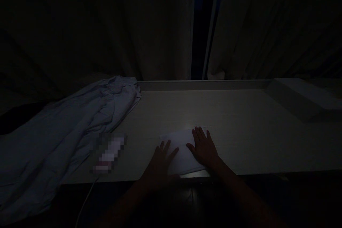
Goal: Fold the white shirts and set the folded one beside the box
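Cloth (180, 155), flat on tabletop (240, 131), beneath left fingers (167, 146) and right fingers (199, 136)

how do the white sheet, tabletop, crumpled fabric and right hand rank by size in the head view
1. Tabletop
2. Crumpled fabric, cut off by the left edge
3. White sheet, partly covered
4. Right hand
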A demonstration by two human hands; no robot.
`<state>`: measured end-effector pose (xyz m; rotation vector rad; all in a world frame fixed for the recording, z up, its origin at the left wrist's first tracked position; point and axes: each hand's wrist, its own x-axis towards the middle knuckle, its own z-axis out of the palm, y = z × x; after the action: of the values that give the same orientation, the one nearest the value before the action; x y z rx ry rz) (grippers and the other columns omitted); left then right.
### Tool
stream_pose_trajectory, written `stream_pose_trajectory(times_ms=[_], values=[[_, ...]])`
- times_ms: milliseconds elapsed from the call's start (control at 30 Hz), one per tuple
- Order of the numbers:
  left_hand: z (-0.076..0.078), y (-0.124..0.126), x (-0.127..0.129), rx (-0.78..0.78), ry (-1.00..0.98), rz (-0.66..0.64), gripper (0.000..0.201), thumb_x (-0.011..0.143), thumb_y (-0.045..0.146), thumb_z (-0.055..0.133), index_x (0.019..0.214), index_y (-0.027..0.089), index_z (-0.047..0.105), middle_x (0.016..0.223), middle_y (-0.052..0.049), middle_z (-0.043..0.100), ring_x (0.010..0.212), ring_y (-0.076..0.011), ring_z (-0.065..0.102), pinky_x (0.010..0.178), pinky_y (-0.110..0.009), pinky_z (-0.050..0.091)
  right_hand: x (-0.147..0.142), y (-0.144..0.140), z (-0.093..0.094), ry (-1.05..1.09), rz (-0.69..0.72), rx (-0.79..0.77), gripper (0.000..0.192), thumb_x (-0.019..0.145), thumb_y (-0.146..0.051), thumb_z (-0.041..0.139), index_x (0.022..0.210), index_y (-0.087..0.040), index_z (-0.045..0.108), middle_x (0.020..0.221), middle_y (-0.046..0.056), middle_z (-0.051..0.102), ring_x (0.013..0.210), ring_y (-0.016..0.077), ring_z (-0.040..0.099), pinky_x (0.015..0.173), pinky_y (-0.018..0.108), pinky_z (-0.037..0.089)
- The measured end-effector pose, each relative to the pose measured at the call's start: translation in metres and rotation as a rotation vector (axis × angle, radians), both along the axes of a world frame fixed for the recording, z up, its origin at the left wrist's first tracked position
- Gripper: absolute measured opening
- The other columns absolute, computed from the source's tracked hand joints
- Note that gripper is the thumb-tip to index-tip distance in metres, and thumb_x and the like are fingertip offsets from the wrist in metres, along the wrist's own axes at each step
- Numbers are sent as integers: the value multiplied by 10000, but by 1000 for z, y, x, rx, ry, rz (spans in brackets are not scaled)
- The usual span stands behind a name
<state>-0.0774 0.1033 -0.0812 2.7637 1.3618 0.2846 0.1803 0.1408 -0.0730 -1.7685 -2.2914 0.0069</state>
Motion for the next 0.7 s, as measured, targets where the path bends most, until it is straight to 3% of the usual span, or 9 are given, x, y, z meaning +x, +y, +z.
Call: stream_pose_trajectory(times_ms=[200, 333, 433, 533, 700], values=[[3, -2, 0, -54, -49, 16, 905, 780, 730, 511, 1524, 314, 206, 1619, -83, 3, 1460, -399, 1, 1133, -618, 177, 0, 0, -1, -2, 20, 19, 683, 947, -636, 249, 1506, -248, 306, 1580, 74, 204, 1471, 275, 78, 1167, 554, 51], [-3, 8, -3, -124, -210, 62, 622, 900, 578, 454, 1459, 319, 369, 1594, -53, 210, 1464, -306, 153, 1153, -543, 223, 3, 3, -1, -11, 41, 28, 666, 944, -636, 276, 1493, -263, 334, 1578, 73, 217, 1468, 276, 105, 1165, 542, 94], [-7, 28, 0, -60, -483, 350, 492, 933, 468, 432, 1358, 230, 500, 1487, -89, 416, 1381, -238, 359, 1128, -438, 320, 7, 6, 1, -33, 73, 25, 653, 945, -633, 284, 1484, -270, 350, 1575, 73, 231, 1465, 277, 130, 1162, 543, 109], [-9, 49, 6, -30, -663, 660, 538, 876, 492, 510, 1293, 153, 541, 1275, -145, 578, 1201, -259, 533, 1034, -428, 417, 9, 8, 3, -57, 94, 17, 644, 949, -628, 283, 1484, -276, 347, 1574, 73, 236, 1464, 274, 135, 1158, 546, 127], [-3, 68, 7, -179, -855, 766, 505, 825, 474, 567, 1251, 202, 561, 955, -59, 663, 874, -202, 645, 810, -342, 507, 8, 7, 5, -80, 85, 6, 634, 953, -620, 285, 1487, -282, 339, 1578, 66, 224, 1467, 264, 124, 1158, 540, 142]])
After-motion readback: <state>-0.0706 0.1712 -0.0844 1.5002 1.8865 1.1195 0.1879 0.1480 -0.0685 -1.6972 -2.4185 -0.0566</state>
